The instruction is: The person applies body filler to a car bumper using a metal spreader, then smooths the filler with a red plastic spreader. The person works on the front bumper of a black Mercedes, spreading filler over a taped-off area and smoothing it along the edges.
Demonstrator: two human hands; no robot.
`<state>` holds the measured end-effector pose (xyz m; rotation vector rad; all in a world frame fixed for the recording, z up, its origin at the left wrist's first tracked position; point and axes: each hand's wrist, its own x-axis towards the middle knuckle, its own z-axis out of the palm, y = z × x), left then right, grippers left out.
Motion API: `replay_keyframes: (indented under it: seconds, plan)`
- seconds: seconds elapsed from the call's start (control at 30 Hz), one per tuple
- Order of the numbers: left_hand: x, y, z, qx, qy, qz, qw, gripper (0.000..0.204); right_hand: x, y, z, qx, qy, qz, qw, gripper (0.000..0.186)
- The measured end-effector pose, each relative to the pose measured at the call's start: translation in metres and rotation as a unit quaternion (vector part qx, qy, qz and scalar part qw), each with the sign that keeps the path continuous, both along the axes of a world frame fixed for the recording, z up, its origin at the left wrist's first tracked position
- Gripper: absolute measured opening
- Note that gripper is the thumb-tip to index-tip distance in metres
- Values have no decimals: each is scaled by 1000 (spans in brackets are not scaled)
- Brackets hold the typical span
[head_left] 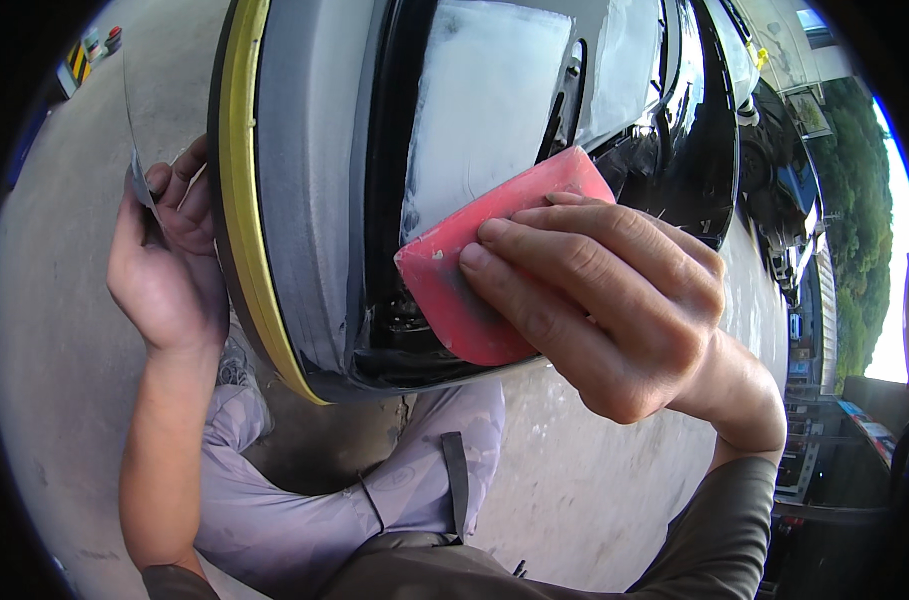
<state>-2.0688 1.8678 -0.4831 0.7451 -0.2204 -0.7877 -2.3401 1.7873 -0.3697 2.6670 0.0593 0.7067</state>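
In my right hand is a red, flexible-looking filler spreader, pinched between fingers and thumb. Its upper edge lies over the lower part of a whitish, smooth patch on the car's black bodywork; whether it touches the surface I cannot tell. My left hand is at the left, beside the yellow-edged side of the car, palm turned up. Its fingers hold a thin grey sheet, seen almost edge-on and rising upward. Part of the left fingers is hidden behind the yellow edge.
A yellow strip and a grey band run along the near side of the car. A second pale patch lies past a slotted black recess. Concrete floor surrounds me. Another dark vehicle stands at the right.
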Motion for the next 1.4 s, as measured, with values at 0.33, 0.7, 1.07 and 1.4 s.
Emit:
replay_keyframes:
  seconds: [0.33, 0.7, 1.07, 1.4]
  plan:
    - [22, 6, -22, -186, 2, -160, 969, 34, -10, -17, 124, -28, 40, -53, 997, 30]
    - [16, 2, -19, -79, -29, -79, 993, 36, 2, -76, 103, -23, 54, -47, 997, 23]
    - [15, 3, -15, -83, -24, -79, 993, 35, 25, -33, 108, 0, 97, -29, 995, 25]
    - [10, 3, -4, -39, -46, -74, 995, 50, 61, 10, 67, 8, 92, -18, 996, 20]
